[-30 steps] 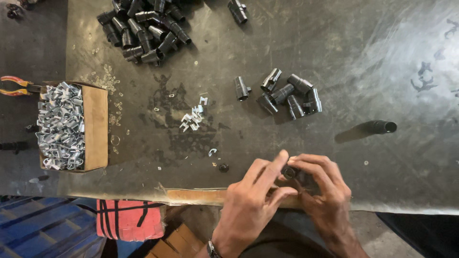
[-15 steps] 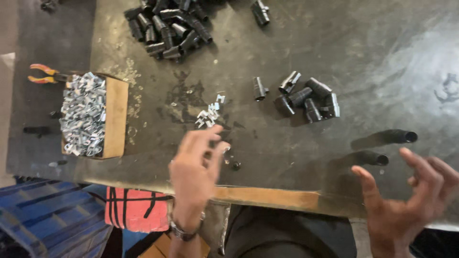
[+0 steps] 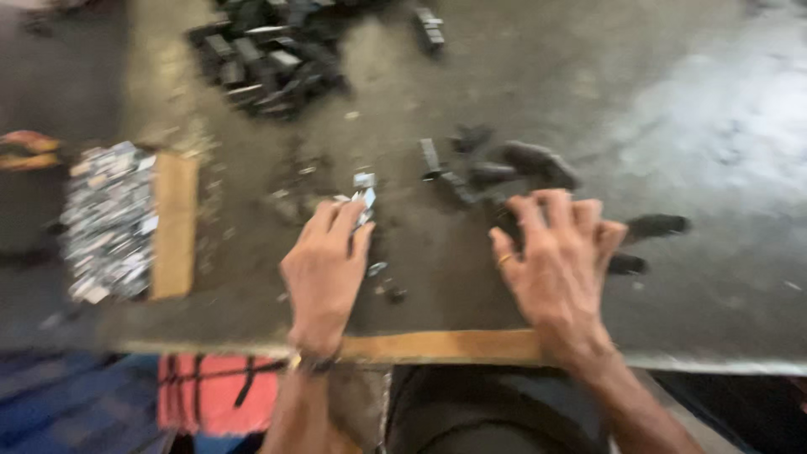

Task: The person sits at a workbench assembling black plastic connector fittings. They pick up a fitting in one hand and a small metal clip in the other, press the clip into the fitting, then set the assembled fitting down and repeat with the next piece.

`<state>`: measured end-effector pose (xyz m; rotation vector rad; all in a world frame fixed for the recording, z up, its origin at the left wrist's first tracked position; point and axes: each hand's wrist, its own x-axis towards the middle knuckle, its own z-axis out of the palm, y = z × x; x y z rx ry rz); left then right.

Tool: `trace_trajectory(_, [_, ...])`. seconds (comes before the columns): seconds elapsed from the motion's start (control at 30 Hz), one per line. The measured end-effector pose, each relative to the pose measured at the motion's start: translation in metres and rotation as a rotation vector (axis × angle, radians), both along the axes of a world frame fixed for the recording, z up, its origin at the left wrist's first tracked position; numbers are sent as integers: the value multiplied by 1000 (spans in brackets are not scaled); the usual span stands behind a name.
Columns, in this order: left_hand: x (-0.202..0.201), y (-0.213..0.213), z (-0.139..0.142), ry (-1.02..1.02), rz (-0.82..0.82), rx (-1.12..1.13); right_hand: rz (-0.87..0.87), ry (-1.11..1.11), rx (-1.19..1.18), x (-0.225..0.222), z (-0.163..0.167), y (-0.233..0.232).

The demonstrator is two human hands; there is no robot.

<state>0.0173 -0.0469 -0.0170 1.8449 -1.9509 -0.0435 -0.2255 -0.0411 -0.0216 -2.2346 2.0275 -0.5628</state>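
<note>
The view is blurred by motion. My left hand (image 3: 324, 269) lies palm down on the dark metal table (image 3: 689, 126), its fingertips at a small cluster of silver metal clips (image 3: 363, 195). My right hand (image 3: 559, 261) is spread palm down, its fingertips at the near side of a small group of black cylindrical pieces (image 3: 513, 168). A ring shows on one finger. Neither hand visibly holds anything. Two more black cylinders (image 3: 656, 225) lie just right of my right hand.
A cardboard box (image 3: 172, 223) full of silver clips sits at the left, with red-handled pliers (image 3: 25, 150) beyond it. A large pile of black pieces (image 3: 269, 55) lies at the back. A wooden strip (image 3: 437, 345) lines the front edge; a red bag (image 3: 214, 391) sits below.
Both hands have parted from the front edge. My left hand reached forward to the silver clips. My right hand swung out right, then came down on the black cylinders.
</note>
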Motion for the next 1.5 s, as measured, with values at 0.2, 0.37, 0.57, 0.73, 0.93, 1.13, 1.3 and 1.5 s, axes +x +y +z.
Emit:
trace_trajectory(0.2, [-16,5,9,42,-96,64,33,-326,-4,-18,15,23])
trace_trajectory(0.37, [-26,10,13,191,-11,198,207,-893,91,-32,21,31])
trace_trajectory(0.57, [19,44,-66,376,4,114,288,-1060,90,-46,8,49])
trace_trajectory(0.73, [65,9,-168,975,367,790,310,-1114,98,-50,-1,55])
trace_trajectory(0.93, [2,60,-122,838,-388,239,282,-989,62,-46,-5,55])
trace_trajectory(1.13, [-66,79,-12,1191,-155,351,241,-943,143,-26,-13,61])
trace_trajectory(1.3, [-69,68,18,1021,-364,297,227,-887,137,-15,-10,65])
trace_trajectory(1.5, [-67,73,4,1277,-220,452,219,-840,88,-16,-13,67])
